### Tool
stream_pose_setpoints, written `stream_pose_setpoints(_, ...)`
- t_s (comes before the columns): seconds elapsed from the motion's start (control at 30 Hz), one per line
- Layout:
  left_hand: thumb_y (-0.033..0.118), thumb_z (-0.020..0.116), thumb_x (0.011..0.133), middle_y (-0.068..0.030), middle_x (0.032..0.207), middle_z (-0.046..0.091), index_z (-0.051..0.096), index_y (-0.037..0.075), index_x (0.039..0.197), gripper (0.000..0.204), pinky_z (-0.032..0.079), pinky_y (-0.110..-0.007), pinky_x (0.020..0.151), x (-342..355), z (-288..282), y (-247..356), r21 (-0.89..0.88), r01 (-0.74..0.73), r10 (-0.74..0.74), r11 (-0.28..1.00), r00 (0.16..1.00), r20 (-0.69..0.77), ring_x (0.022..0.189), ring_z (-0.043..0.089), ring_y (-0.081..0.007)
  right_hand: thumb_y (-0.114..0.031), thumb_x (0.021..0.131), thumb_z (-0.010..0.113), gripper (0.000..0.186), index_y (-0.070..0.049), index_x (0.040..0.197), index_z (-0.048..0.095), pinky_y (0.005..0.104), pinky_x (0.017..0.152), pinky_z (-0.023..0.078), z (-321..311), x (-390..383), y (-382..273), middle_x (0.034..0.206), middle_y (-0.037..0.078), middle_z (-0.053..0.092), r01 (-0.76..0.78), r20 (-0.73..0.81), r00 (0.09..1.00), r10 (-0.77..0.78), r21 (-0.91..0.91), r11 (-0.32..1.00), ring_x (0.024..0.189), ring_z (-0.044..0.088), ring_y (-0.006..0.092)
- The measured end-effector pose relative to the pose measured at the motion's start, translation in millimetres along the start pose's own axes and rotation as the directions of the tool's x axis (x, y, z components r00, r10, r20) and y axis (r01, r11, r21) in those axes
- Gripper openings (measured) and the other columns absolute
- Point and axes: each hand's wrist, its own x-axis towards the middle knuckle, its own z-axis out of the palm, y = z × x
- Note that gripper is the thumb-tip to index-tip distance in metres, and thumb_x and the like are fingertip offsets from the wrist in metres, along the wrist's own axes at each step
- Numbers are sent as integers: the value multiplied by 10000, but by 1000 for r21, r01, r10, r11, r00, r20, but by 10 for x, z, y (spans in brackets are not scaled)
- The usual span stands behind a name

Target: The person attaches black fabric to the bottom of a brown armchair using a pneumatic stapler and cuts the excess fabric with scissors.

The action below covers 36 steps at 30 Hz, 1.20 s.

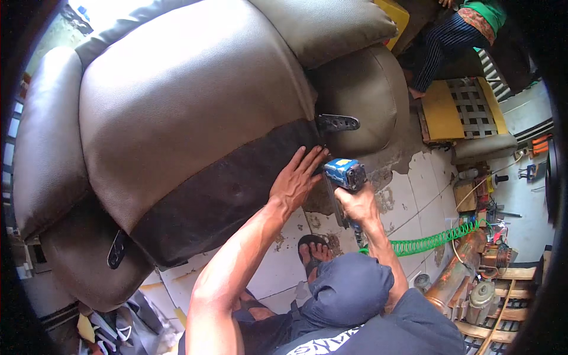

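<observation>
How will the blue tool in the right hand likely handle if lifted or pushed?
The blue tool likely feels rigid, given its hard-looking casing. Its boxy head probably makes it resist rolling. The green coiled hose, running close to its lower end, might tug at it.

Around you, the floor (423, 180) is laid with pale tiles, stained and chipped, giving way to a rough, bare grey-brown patch (404, 158) right of centre. At the upper right you have an open seat frame (470, 106) with woven straps and yellow panels. A whitish wall (523, 198) curves down your right edge, above wooden slats (516, 273) at the lower right. Strong white light washes the upper left.
</observation>
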Motion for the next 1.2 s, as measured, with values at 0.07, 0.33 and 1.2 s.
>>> stream_pose_setpoints(0.07,278,547,941,-39,1688,136,569,301,1400,461,82,-474,1269,-33,-55,11,-14,-15,15,1000,999,41,1553,107,-247,-232,767,687,282,14,906,697,388,664,532,26,-21,-66,706,112,690,-11,4,1000,11,-7,1000,676,675,202)
stream_pose_setpoints(0.33,271,568,908,-60,1678,172,584,257,1361,453,99,-486,1268,30,52,37,-10,-20,20,1000,999,-32,1551,125,-255,-276,771,678,336,-6,969,714,414,746,550,-61,91,-50,798,143,728,-72,67,995,78,-91,993,819,719,239)
stream_pose_setpoints(1.2,264,721,925,-170,1022,589,629,-18,1046,321,437,-452,928,-2911,-35,295,-653,747,-917,-123,-338,-214,1007,550,-344,-210,797,672,196,-21,766,633,334,462,462,100,654,1105,588,27,572,304,-277,903,-329,-130,944,467,550,157)
